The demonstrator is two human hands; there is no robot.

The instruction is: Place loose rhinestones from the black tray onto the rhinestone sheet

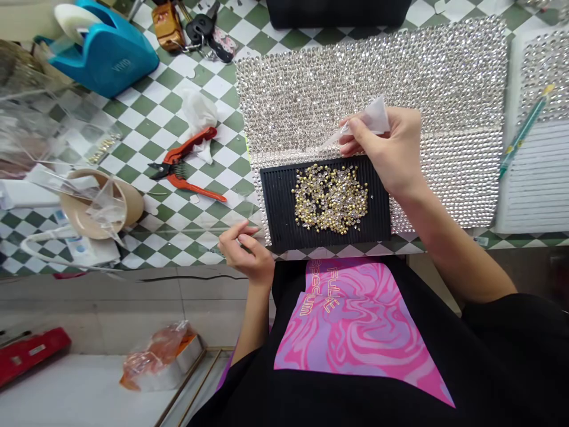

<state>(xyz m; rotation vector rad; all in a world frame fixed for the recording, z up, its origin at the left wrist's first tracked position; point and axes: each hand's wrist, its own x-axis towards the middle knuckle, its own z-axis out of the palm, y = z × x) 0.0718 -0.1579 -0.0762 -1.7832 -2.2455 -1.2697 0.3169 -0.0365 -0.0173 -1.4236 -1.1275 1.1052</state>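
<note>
The right hand (393,145) pinches a small translucent bag (377,117) above the rhinestone sheet (373,89); the left hand (246,252) — loosely curled — rests at the surface's edge. The blue tape dispenser (104,53) reads "VIVID"; the shirt (355,320), "Spectrum".

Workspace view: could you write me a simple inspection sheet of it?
Surface: green-and-white checkered tabletop, partly covered.
Things in hand: black ridged tray of gold-and-clear stones, on glittering silver stone-studded sheet.
Clutter: orange-handled metal cutters, blue plastic tape dispenser, beige round cup with plastic scraps.
Hands: right hand pinches translucent plastic bag; left hand loosely curled, apparently empty.
Cables: white cord beside cup; thin black cord below tabletop.
Surroundings: red case, orange plastic bag below.
</note>
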